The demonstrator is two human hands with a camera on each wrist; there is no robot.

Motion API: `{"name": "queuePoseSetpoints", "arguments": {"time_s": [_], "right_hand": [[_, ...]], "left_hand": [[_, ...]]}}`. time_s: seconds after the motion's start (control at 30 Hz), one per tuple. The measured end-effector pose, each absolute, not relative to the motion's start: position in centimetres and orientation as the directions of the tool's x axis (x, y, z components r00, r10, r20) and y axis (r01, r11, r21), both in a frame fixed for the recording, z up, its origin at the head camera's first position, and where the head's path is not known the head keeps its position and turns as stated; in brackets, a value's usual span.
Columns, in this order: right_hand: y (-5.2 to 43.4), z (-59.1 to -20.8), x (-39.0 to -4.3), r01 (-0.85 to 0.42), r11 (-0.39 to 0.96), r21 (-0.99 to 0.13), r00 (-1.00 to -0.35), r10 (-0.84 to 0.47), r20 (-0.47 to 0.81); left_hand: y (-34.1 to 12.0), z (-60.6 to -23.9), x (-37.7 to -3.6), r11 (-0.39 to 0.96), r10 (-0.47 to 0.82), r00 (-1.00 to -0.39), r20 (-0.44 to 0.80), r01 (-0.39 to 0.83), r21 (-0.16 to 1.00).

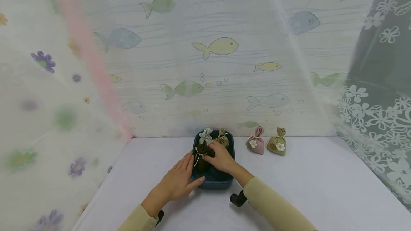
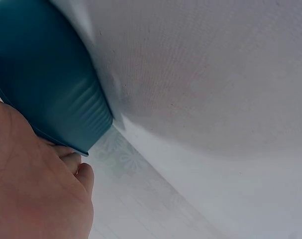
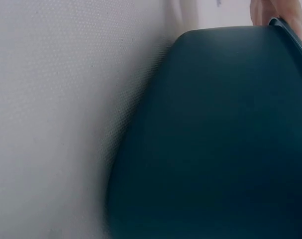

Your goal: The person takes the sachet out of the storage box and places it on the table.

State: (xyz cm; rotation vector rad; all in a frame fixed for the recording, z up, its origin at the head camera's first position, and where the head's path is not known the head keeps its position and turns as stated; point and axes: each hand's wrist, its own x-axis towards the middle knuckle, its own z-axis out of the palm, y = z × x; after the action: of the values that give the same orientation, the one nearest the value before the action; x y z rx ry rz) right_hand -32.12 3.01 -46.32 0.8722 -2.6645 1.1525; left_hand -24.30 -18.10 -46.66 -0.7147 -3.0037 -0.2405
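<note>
- Dark brown cloth, tied at the neck with pale cord: that is the pouch (image 1: 202, 158) my right hand (image 1: 221, 158) has hold of, inside the blue tub (image 1: 213, 183) at the middle of the table (image 1: 321, 181).
- My right fingers curl over the pouch's gathered top, so I count this as a grasp on it, though the head view does not show how tightly I pinch.
- My left hand (image 1: 178, 181) lies flat and relaxed, fingers straight, its tips against the tub's near-left rim; the left wrist view shows my fingertips (image 2: 71, 157) just under that rim edge (image 2: 66, 144).
- I judge the step in hand to be setting this pouch into the tub, with my left hand steadying the tub.
- Two more pouches sit at the back of the tub: a grey one (image 1: 206, 136) and an olive one (image 1: 222, 138).
- Well to the right, out on the table, stand a pink pouch (image 1: 255, 142) and an olive pouch with a white flower (image 1: 278, 142), just beside each other.
- The next move, as I judge it, calls for letting go only once the brown pouch stands on the tub floor, then lifting my hand straight up so the cord does not snag.
- My right wrist view shows only the tub's outer wall (image 3: 215, 139) and the table cloth.
</note>
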Motion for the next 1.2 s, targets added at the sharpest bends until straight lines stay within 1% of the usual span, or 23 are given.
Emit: {"name": "queuePoseSetpoints", "arguments": {"time_s": [0.1,0.4,0.6,0.7,0.87,1.1,1.2], "right_hand": [[3.0,-46.4,-32.1,-0.559,0.538,-0.631,-0.823,-0.454,0.343],[3.6,-45.8,-31.4,-0.529,0.511,-0.678,-0.848,-0.341,0.405],[4.8,-44.6,-30.7,-0.549,0.483,-0.682,-0.836,-0.337,0.434],[5.6,-43.7,-30.3,-0.555,0.486,-0.675,-0.832,-0.335,0.443],[7.0,-42.3,-29.9,-0.548,0.488,-0.679,-0.836,-0.333,0.436],[9.0,-41.0,-29.1,-0.535,0.498,-0.682,-0.845,-0.322,0.428],[10.1,-40.8,-28.7,-0.528,0.509,-0.680,-0.849,-0.316,0.422]], "left_hand": [[-18.0,-46.7,-24.3,0.880,0.445,-0.892,0.084,0.453,0.147],[-18.0,-46.7,-24.5,0.869,0.456,-0.886,0.086,0.464,0.173],[-18.1,-46.8,-24.5,0.877,0.444,-0.893,0.070,0.449,0.171],[-18.2,-47.0,-24.6,0.870,0.452,-0.888,0.085,0.460,0.177],[-18.3,-46.9,-24.6,0.867,0.455,-0.885,0.099,0.466,0.178],[-18.2,-46.8,-24.5,0.878,0.447,-0.890,0.088,0.455,0.148],[-18.1,-47.0,-24.4,0.873,0.449,-0.888,0.099,0.459,0.165]]}}
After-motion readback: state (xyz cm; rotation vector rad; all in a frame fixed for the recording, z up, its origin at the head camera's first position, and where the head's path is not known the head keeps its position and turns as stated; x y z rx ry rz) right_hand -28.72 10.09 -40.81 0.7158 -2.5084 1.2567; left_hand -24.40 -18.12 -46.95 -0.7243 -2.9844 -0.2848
